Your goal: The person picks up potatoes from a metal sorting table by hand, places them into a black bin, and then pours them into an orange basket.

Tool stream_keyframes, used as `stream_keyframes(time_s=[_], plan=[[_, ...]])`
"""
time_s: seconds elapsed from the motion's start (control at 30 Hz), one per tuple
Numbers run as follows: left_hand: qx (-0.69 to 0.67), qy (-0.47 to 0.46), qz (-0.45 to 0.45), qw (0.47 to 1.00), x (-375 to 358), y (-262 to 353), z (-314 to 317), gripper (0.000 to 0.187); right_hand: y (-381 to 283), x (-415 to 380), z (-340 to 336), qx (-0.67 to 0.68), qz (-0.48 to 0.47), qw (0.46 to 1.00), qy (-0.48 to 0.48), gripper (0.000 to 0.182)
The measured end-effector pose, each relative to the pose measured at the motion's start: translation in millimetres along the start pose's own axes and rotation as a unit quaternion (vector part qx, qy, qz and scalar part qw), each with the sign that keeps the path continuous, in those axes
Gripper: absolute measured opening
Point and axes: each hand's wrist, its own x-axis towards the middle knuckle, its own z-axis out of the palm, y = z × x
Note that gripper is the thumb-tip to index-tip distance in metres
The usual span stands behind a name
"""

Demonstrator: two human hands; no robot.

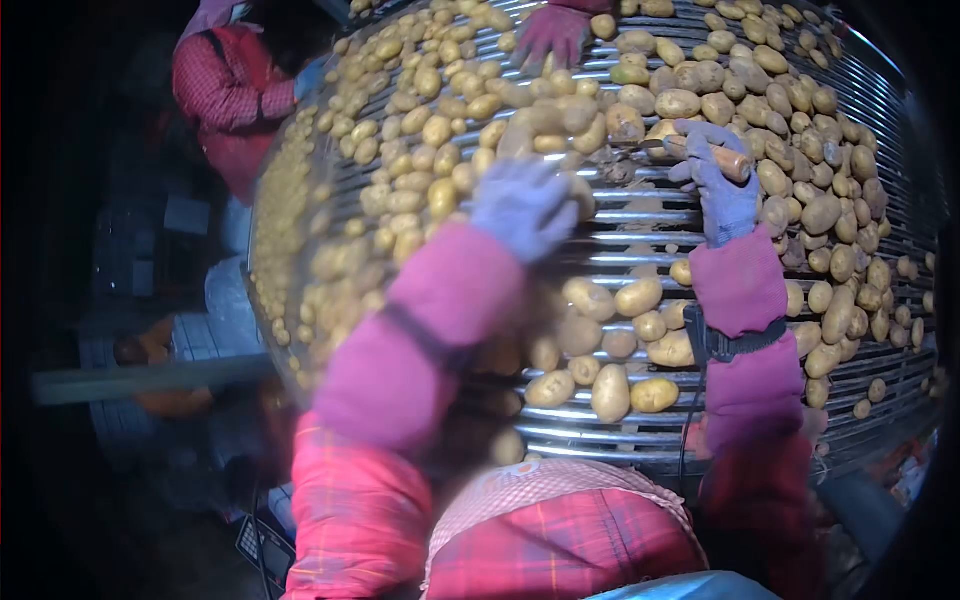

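Potatoes cover a roller surface made of parallel metal bars that run left to right across the view. Both hands wear pale gloves with pink sleeve covers.

Right hand: closed around a tool with a wooden handle. The handle's long axis lies roughly left to right, slightly tilted, and its working end points left toward a potato just beyond the fingers. Whether the tip touches that potato cannot be told.

Left hand: blurred, raised over the bars near the middle of the view. Its degree of opening cannot be told, and no object is seen in it. A cluster of potatoes lies just beyond it, farther from the person.

Key relation: the potato at the tool tip lies ahead of both hands and between them, nearer the right hand. The left hand sits just left of and below it.

Other potatoes lie near the person's body, between the two forearms. A second person's gloved hand reaches onto the surface at the far edge. A third person in a red checked top stands at upper left.
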Motion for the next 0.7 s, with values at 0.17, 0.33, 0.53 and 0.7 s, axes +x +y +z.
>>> stream_keyframes(time_s=[0.17,0.33,0.53,0.7], plan=[[0.059,-0.044,0.031,0.997,28.7,-16.6,69.5,0.035,-26.6,-13.0,-8.9,0.027,0.006,0.999,0.017,0.035],[0.169,-0.119,-0.114,0.972,18.2,-79.4,41.8,0.034,-25.8,-15.8,-5.1,0.027,0.016,0.999,0.026,0.034],[0.245,-0.045,-0.154,0.956,7.2,-120.5,23.0,0.03,-13.2,-9.7,-3.7,0.004,-0.015,0.998,0.053,0.031],[0.1,-0.028,0.093,0.99,79.2,-40.0,60.4,0.036,-15.1,-17.7,-4.0,0.009,-0.085,0.995,0.054,0.022]])
